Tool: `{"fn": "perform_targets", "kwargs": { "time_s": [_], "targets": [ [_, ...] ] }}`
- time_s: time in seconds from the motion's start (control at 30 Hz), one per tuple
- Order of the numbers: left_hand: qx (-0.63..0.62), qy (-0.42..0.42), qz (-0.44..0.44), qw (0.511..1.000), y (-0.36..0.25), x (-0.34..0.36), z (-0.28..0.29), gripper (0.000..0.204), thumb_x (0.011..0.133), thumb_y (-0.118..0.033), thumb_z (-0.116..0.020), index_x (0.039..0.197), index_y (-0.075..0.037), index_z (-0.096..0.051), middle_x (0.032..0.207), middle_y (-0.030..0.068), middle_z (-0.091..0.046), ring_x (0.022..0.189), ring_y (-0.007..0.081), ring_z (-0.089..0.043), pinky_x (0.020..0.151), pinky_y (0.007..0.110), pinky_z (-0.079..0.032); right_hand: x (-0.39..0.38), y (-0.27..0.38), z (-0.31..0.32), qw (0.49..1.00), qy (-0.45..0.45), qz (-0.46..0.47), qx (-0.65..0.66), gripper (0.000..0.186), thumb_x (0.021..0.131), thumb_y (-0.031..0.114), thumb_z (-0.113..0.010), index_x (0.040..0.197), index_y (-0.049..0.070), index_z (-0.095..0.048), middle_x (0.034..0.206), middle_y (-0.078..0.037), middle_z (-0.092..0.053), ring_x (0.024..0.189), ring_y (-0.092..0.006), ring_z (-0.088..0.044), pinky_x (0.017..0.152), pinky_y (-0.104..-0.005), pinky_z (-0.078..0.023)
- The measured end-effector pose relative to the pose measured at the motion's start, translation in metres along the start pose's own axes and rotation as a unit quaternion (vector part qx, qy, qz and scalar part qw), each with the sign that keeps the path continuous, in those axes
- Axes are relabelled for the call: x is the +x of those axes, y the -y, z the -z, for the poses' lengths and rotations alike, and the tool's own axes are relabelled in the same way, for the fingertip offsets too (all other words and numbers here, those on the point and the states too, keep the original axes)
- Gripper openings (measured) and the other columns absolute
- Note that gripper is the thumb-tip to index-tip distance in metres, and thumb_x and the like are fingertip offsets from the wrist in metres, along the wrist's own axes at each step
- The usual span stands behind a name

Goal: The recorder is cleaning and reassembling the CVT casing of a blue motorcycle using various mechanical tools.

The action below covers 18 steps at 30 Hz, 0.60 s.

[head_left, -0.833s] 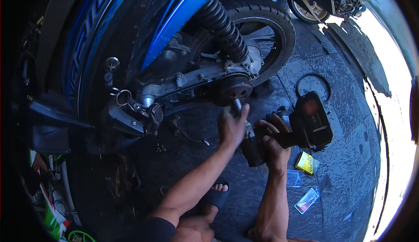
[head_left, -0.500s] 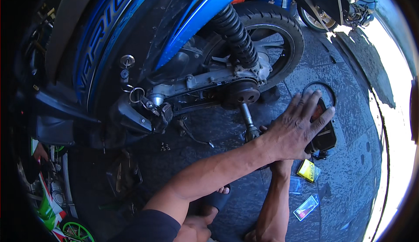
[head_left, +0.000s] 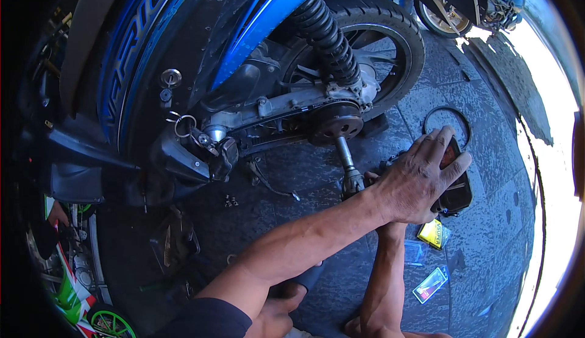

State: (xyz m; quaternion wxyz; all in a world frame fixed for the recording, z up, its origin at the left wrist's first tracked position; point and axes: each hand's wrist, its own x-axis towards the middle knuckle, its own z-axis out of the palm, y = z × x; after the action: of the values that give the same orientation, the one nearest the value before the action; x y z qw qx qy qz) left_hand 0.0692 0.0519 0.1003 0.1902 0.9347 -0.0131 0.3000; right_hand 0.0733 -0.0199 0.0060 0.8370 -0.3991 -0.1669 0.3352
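A cordless impact wrench (head_left: 458,195), black with a red patch, lies in my grip low beside a blue scooter. My left hand (head_left: 420,176) reaches across, its fingers curved over the rear of the tool. Beneath that forearm my right hand (head_left: 390,231) holds the wrench from below; most of its fingers are hidden, though a fingertip shows near the tool's nose. A long silver socket (head_left: 345,154) runs from the nose to the centre of the round, rusty clutch bell (head_left: 335,122), meeting it. A drive belt (head_left: 277,119) leads from there along the scooter's casing.
The rear wheel (head_left: 414,58) and shock absorber (head_left: 326,39) stand just beyond. A loose black ring-shaped belt (head_left: 468,130) lies on the floor past my left hand. Yellow packet (head_left: 431,233) and clear blister pack (head_left: 430,285) lie at right. Small nuts (head_left: 230,201) sit left of my forearm.
The view has shifted slightly, so the scooter sits a little further up and left. My left hand and the wrench's rear have moved slightly right; the socket stays on the clutch bell.
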Motion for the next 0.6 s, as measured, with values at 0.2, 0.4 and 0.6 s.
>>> {"fn": "perform_targets", "kwargs": {
  "time_s": [0.2,0.4,0.6],
  "targets": [
    [-0.006,-0.024,-0.008,1.000,0.0007,-0.0032,-0.0038,0.110,0.055,-0.023,-0.086,0.145,-0.015,-0.024,0.139,0.0330,-0.023,0.128,0.0540,-0.036,0.107,0.060,-0.036,0.0040,-0.0019,0.0012,1.000,0.002,0.001,-0.001,0.071,0.068,0.005,-0.063,0.136,-0.005,-0.044,0.121,-0.018,-0.061,0.114,-0.0305,-0.060,0.095,-0.0393,-0.050],
    [-0.022,-0.011,0.000,1.000,-0.0008,-0.0046,-0.0032,0.111,0.053,-0.022,-0.087,0.145,-0.015,-0.025,0.140,0.0321,-0.023,0.129,0.0534,-0.034,0.107,0.060,-0.036,0.0050,-0.0017,0.0031,1.000,0.005,-0.002,-0.003,0.072,0.068,0.006,-0.063,0.136,-0.005,-0.044,0.121,-0.018,-0.061,0.114,-0.0307,-0.060,0.095,-0.0393,-0.050],
    [-0.006,-0.009,0.006,1.000,-0.0011,-0.0015,0.0008,0.110,0.055,-0.025,-0.087,0.145,-0.014,-0.026,0.140,0.0317,-0.022,0.129,0.0535,-0.034,0.108,0.059,-0.036,0.0071,0.0019,0.0007,1.000,0.009,-0.009,0.002,0.072,0.068,0.006,-0.063,0.137,-0.005,-0.044,0.121,-0.018,-0.061,0.114,-0.0309,-0.060,0.095,-0.0393,-0.050]
  ]
}}
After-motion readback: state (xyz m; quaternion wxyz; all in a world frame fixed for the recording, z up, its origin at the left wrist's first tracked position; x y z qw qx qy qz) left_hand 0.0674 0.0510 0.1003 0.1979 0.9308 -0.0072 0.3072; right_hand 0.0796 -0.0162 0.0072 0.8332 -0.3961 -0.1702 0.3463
